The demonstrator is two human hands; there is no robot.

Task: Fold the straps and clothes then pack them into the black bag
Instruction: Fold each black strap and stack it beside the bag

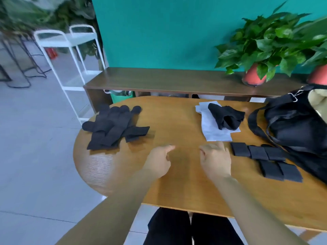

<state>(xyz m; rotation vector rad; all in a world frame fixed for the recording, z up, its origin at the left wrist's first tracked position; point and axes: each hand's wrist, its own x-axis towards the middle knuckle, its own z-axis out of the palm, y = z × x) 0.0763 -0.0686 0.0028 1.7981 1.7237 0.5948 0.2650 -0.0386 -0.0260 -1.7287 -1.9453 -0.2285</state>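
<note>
Head view: both hands hover empty over the bare middle of the wooden bench (177,183), left hand (158,162) and right hand (216,160) loosely curled, likely between items. Unfolded black straps (113,127) lie far left; five folded ones (265,160) sit right, beside the black bag (292,124), probably staged for packing. Clothes (219,121) wait behind. The bag's right side is cut off.

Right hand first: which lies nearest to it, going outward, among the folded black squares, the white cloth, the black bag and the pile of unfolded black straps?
From the right hand:
1. White cloth, just ahead; folded black squares, just right. Too close to call.
2. Black bag, far right.
3. Unfolded black straps, far left.
</note>
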